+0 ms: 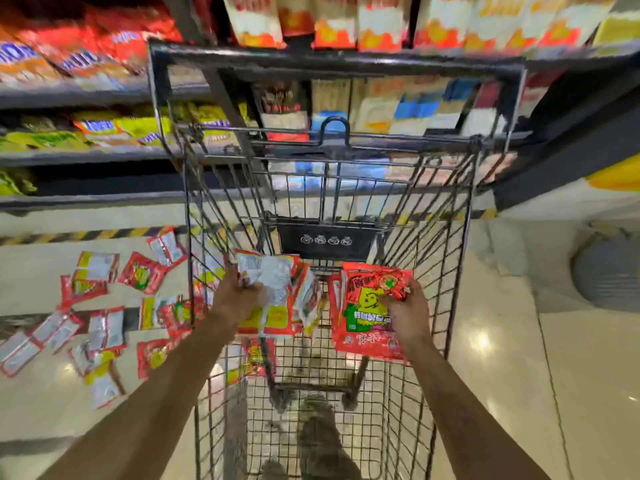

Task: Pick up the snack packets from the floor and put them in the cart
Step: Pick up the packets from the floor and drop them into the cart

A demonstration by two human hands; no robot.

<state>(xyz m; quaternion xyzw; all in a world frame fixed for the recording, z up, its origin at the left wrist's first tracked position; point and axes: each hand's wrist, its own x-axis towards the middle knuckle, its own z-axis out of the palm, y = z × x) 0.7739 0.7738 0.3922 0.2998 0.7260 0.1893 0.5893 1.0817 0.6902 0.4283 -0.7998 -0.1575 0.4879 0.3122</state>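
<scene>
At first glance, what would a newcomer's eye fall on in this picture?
The eye goes to the middle, over the wire cart: the left hand grips a fanned bunch of snack packets and the right hand grips a red stack with a yellow face in front. Next, many more packets lie scattered on the floor, left of the cart.

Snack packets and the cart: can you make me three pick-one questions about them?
1. Where do the spilled packets lie?
A left of the cart
B right of it
C beyond its far end

2. What colour is most of the packet in the right hand?
A blue
B red
C black

3. What is the left hand doing?
A it is empty
B it grips a bunch
C it lies flat and open

Answers:
1. A, they lie scattered on the floor to the cart's left.
2. B, it is red with a yellow-green patch.
3. B, its fingers curl round several packets over the cart.
</scene>
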